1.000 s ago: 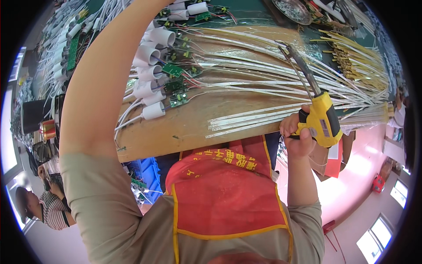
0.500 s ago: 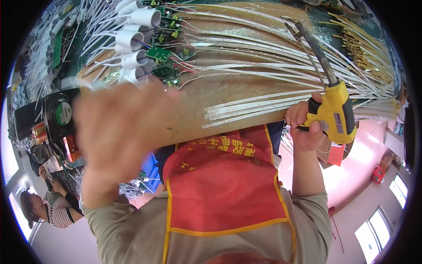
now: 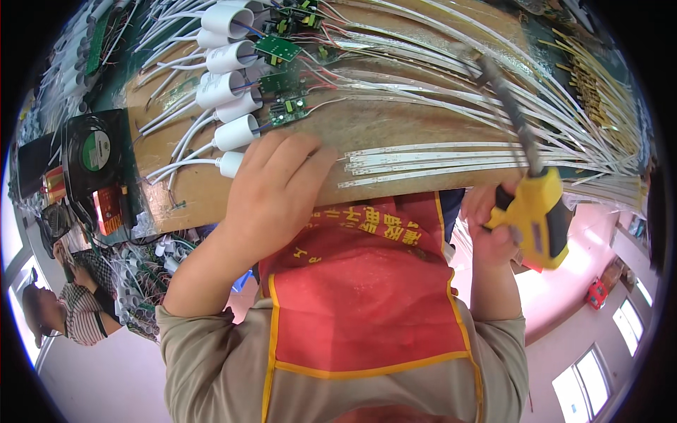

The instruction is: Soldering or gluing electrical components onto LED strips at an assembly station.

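Note:
My left hand (image 3: 276, 190) lies over the board's near edge with its fingers curled down. It covers one end of the nearest white tube-shaped housing (image 3: 229, 164); whatever is pinched under the fingers is hidden. White LED strips (image 3: 395, 161) lie just right of the fingertips, a thin wire at their near ends. My right hand (image 3: 489, 218) is wrapped around the grip of a yellow and black soldering gun (image 3: 539, 218). The gun's long metal barrel points up and away over the strips, blurred. Farther off, more white housings (image 3: 236, 132) connect to green circuit boards (image 3: 288, 109).
A brown work board (image 3: 190, 204) lies under the parts. At left stand a black fan-like device (image 3: 92, 151) and an orange-red box (image 3: 109, 211). Yellowish strips (image 3: 589, 84) are bundled at far right. A person (image 3: 77, 303) sits at far left beside piled housings.
My left hand has come rightward and down onto the nearest housing. The soldering gun has dropped slightly nearer to me. The housings and boards appear shifted within the view.

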{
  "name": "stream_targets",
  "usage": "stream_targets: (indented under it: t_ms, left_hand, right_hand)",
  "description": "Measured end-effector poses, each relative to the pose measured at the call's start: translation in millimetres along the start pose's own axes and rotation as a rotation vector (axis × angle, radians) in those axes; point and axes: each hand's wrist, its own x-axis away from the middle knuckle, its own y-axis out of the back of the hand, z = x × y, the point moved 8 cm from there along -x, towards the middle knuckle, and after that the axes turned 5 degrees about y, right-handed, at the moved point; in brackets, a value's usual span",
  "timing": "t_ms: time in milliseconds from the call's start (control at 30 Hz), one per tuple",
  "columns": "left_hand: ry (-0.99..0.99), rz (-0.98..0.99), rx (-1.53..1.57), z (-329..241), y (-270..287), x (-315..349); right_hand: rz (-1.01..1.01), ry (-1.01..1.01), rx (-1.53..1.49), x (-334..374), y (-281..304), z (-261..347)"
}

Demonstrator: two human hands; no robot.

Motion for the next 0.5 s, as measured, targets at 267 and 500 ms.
stream_targets:
  t_ms: [267,500]
  left_hand:
    - [-0.025,-0.031,0.015,-4,4,-5]
    - [-0.036,-0.065,0.032,-10,0,0]
  right_hand:
    - [0.308,-0.271,0.187,60,-22,-11]
    - [0.4,-0.142,0.219,64,-24,-5]
